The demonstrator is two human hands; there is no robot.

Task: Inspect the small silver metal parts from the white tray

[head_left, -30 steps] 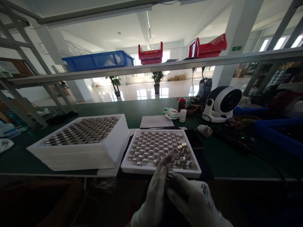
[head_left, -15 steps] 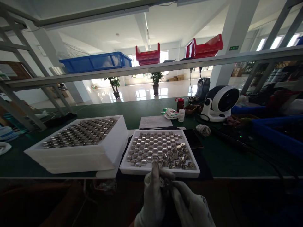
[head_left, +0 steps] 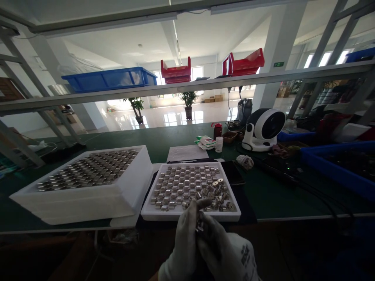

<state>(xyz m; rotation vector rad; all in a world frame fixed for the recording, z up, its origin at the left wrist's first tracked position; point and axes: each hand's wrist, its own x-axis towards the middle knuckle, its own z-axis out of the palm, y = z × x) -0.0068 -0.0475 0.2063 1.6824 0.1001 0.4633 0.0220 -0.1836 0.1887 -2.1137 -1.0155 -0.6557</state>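
Both my hands wear whitish gloves and meet just in front of a shallow white foam tray (head_left: 146,214). Between the fingers of my left hand (head_left: 186,240) and my right hand (head_left: 221,244) is a small silver metal cylinder (head_left: 199,226), mostly covered by the gloves. Both hands are closed around it. In the tray, similar metal cylinders (head_left: 181,180) lie in neat rows across the left and middle. At its right front, more cylinders (head_left: 218,193) sit in a loose heap, some with their round ends up.
At left stands a stack of white foam trays (head_left: 88,207), its top one filled with cylinders. Behind my tray lie a pale sheet (head_left: 187,153), a white bottle (head_left: 218,144) and a fan (head_left: 265,128). A blue bin (head_left: 316,156) stands right; a shelf (head_left: 187,86) crosses above.
My hands have drawn closer together, the right fingers now folding over the metal cylinder beside the left ones. The view has shifted slightly, so the bench appears further left.
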